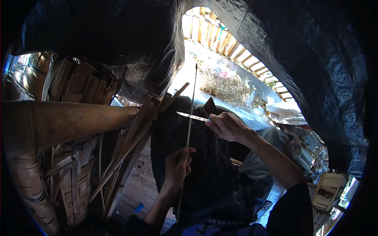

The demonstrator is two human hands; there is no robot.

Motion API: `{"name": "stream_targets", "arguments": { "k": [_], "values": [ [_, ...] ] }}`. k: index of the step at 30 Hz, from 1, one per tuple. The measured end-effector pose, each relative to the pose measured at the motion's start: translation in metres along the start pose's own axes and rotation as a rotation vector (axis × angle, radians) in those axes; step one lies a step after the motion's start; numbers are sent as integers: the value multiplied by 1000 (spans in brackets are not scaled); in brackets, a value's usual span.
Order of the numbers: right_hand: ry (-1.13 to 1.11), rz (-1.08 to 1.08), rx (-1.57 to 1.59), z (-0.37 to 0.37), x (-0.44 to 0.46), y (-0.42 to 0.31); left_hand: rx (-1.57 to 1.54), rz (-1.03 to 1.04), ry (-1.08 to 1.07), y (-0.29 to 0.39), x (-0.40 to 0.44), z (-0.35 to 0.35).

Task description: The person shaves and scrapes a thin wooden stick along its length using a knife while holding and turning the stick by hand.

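Clamping knife point(201, 118) in right hand point(227, 126), thin strip point(194, 86) in left hand point(176, 169)
A loose grip could let the knife skid into left hand.

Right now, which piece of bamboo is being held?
The thin strip, gripped by the left hand and crossed by the knife; the thick pole is in neither hand.

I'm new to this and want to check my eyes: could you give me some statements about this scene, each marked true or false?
1. The right hand holds a knife. True.
2. The left hand is empty. False: it grips a thin strip.
3. In this view, the knife's blade crosses the thin strip. True.
4. The thick pole is on the right side of the picture. False: it is on the left.
5. Dry straw lies beyond the hands. True.
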State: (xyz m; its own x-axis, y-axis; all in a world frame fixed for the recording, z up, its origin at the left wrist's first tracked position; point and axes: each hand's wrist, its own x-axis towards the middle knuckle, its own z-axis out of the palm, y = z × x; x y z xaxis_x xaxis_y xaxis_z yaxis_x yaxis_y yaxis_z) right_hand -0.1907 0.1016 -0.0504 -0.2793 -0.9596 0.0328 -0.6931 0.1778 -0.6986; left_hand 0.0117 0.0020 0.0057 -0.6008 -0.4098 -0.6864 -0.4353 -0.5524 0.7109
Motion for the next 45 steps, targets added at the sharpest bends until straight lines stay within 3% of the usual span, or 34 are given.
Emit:
{"name": "stream_targets", "arguments": {
  "k": [5, 9, 11, 15, 17, 19, 21, 24, 29, 35, 36, 39, 40, 43, 44, 45],
  "values": [
    [-98, 5, -41, 8, 32, 12, -58, -14, 64, 3, -2, -3],
    [164, 105, -185, 9, 51, 53, -36, -47, 42, 3, -12, 2],
    [84, 218, -233, -8, 57, 59, -3, -79, 81, 2, -16, 3],
    [337, 392, -455, -45, 73, 96, 42, -62, 37, 1, -22, 7],
    [456, 428, -273, -53, 71, 102, 14, -76, 53, -1, -26, 10],
    [531, 356, 30, -39, 54, 64, 1, -69, 71, 1, -21, 11],
    [443, 158, 179, -24, 22, 21, -15, -61, 85, 0, -15, 14],
    [139, 117, 106, -12, -19, -9, 11, -42, 103, -5, -13, 13],
    [69, 129, -18, -2, -35, -7, 113, 35, 98, -10, -14, 15],
    [291, 240, -61, -10, 6, 66, 112, 13, 90, -12, -25, 17],
    [299, 337, -125, -17, 19, 77, 112, 14, 86, -10, -25, 17],
    [649, 355, -170, -23, 50, 121, 58, -6, 90, -1, -20, 17],
    [602, 461, 24, -40, 50, 86, 13, -34, 89, 0, -15, 15],
    [492, 197, 237, -22, 21, 28, -78, -72, 70, -1, -10, 7],
    [272, 161, 238, -17, 6, 19, -114, -88, 40, -1, -9, 5],
    [216, 99, 197, -12, -7, 3, -116, -90, 41, -2, -8, 4]
  ]
}}
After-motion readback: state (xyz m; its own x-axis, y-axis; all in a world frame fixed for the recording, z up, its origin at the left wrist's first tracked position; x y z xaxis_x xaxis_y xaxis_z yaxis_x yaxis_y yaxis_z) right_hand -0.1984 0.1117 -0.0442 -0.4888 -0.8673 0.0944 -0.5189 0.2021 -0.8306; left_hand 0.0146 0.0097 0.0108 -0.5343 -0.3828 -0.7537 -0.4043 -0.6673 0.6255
